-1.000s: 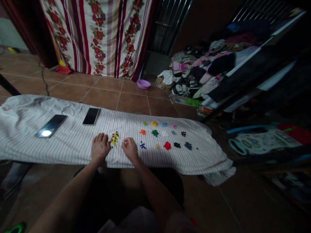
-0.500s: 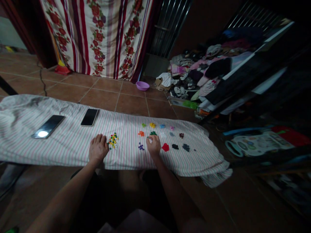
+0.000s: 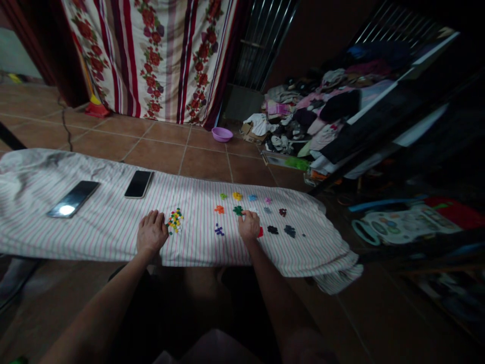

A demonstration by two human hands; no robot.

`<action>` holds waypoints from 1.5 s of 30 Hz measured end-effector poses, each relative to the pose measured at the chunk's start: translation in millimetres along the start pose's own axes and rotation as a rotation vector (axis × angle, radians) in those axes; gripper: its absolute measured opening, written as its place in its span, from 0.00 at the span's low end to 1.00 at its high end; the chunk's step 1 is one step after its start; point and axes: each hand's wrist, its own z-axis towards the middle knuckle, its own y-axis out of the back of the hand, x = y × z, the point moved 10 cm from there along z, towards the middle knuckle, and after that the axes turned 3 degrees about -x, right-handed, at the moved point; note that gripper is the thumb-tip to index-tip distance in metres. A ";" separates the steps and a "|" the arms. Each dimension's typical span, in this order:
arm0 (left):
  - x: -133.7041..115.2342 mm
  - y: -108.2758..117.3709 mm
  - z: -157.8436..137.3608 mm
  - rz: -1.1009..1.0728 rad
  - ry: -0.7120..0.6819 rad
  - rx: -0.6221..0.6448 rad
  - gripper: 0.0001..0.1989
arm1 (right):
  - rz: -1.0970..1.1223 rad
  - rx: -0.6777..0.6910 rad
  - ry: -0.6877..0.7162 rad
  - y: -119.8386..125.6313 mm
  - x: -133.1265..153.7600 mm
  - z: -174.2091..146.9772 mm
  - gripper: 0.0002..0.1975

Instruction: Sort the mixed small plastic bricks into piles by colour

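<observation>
Left hand (image 3: 152, 231) lies palm-down on striped cloth (image 3: 102, 232), right hand's (image 3: 249, 226) narrow grip beside small green pieces (image 3: 238, 210), contents indiscernible.

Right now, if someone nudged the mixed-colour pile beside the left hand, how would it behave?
The mixed-colour pile would probably scatter rather than shift as one, since its small pieces lie loosely spread. Each is likely light, being tiny beside the left hand. The striped cloth underneath may keep them from sliding far.

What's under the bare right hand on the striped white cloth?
Small red pieces peek out beside the right hand, apparently partly covered; small dark green pieces show at its upper left. Anything directly beneath it is hidden.
</observation>
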 end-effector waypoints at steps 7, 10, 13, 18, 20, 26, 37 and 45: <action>0.1 -0.9 0.2 -0.018 0.000 0.009 0.19 | -0.019 0.118 0.135 -5.0 11.3 -13.3 0.11; 1.2 -2.2 0.2 -0.017 0.006 0.012 0.19 | -0.051 0.162 0.146 -8.6 11.2 -13.6 0.12; 1.6 -2.1 -0.3 -0.032 0.007 0.003 0.19 | -0.084 0.187 0.123 -11.5 9.3 -9.4 0.14; 1.4 -0.7 -1.3 -0.045 -0.003 -0.018 0.18 | -0.063 0.204 0.122 -11.3 14.2 -7.5 0.14; 1.8 -0.5 -1.3 -0.042 0.001 -0.018 0.18 | -0.001 0.190 0.148 -8.7 22.5 -11.5 0.14; 2.2 -1.0 -1.4 -0.076 0.007 0.001 0.19 | 0.257 0.195 0.248 -8.2 61.1 -42.6 0.17; 1.0 0.2 -0.5 -0.039 0.005 0.004 0.18 | 0.296 0.343 0.380 -13.6 93.7 -70.5 0.19; 0.3 -0.3 -0.9 -0.023 0.001 0.017 0.19 | 0.390 0.268 0.299 0.3 78.8 -76.3 0.18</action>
